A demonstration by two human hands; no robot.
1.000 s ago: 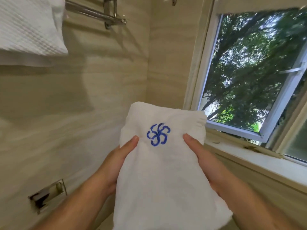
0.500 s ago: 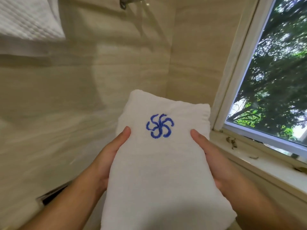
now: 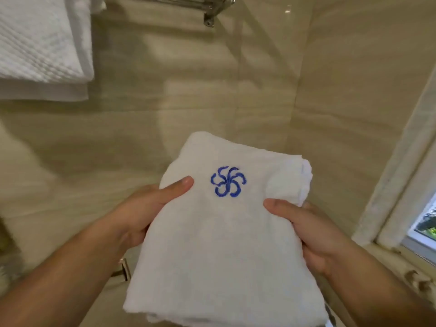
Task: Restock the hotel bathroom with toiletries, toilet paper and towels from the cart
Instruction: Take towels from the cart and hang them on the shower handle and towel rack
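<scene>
- Left hand [image 3: 141, 208] grasps the left edge of the folded white towel [image 3: 224, 244]. We see its thumb [image 3: 179, 185] lying flat on top. The fingers are under the cloth, out of view.
- Right hand [image 3: 313, 232] grasps the right edge the same way: right thumb [image 3: 278, 205] on top, the rest wrapped underneath.
- We see the towel held in the air between both hands, in front of the wall and touching nothing else. Its top face tilts toward the camera and its near end runs to the bottom of the frame.
- Blue embroidered pinwheel logo [image 3: 228, 181] sits on the top face between the two thumbs, nearer the far edge.
- The towel's far right corner is bunched, with layers showing.
- Behind it we see beige stone-look wall tile [image 3: 259, 79], with the room corner right of centre.
- Chrome wall fitting [image 3: 125, 269] is just beside the towel's left edge, low down and partly hidden. We can't tell what it is.
- White waffle-weave towel [image 3: 40, 43] hangs top left, well apart from the held one.
- Chrome towel rail [image 3: 188, 2] runs along the top edge, with its bracket [image 3: 212, 18] on the wall.
- Window [image 3: 427, 223] is at the right edge, with green outside. The sill [image 3: 389, 263] lies below it.
</scene>
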